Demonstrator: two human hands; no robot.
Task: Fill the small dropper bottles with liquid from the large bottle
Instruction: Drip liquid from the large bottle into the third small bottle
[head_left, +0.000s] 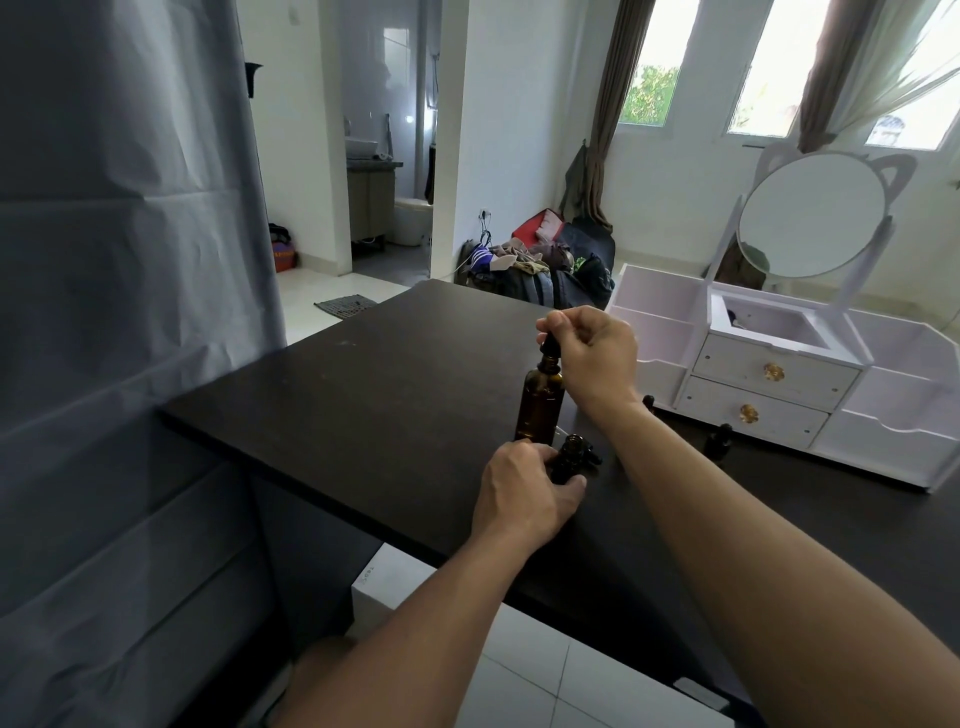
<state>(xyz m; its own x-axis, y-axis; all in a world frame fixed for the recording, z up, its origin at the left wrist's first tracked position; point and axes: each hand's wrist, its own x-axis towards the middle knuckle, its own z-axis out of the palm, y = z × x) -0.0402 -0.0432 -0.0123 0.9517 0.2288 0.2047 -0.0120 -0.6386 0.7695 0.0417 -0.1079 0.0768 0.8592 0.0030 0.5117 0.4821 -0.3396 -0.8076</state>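
Dark table (363, 395), white organizer (779, 384) at its right. Big amber bottle (540, 402) upright mid-table; right hand (592, 348) pinches dropper (549, 347) at its neck. Left hand (524, 491) grips small bottle (569, 460), open-topped, just beside big bottle's base.

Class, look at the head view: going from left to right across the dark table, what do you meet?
Left hand holding a small dropper bottle → large amber bottle with the right hand pinching its dropper top → small dark bottle → white vanity organiser with round mirror.
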